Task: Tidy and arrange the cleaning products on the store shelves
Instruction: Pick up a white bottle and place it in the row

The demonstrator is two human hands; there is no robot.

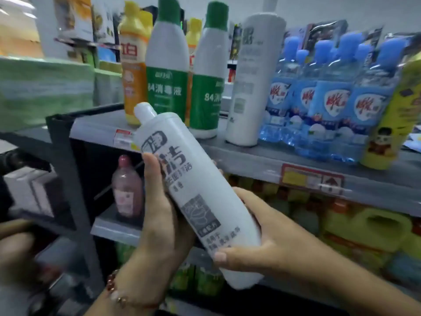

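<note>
I hold a tall white bottle (196, 179) with grey print in both hands, tilted with its cap up and to the left, in front of the grey shelf (262, 156). My left hand (159, 215) grips its middle from the left. My right hand (257, 242) cups its base from the right. On the shelf behind stand a matching white bottle (252, 83), two white bottles with green caps and labels (167, 65) (208, 83), yellow-orange bottles (133, 71), and several blue bottles (323, 99).
A yellow bottle with a cartoon figure (391, 124) leans at the shelf's right end. A pink bottle (126, 190) stands on a lower shelf at left. Yellow jugs (369, 229) fill the lower right shelf. A dark shelf post (68, 169) rises at left.
</note>
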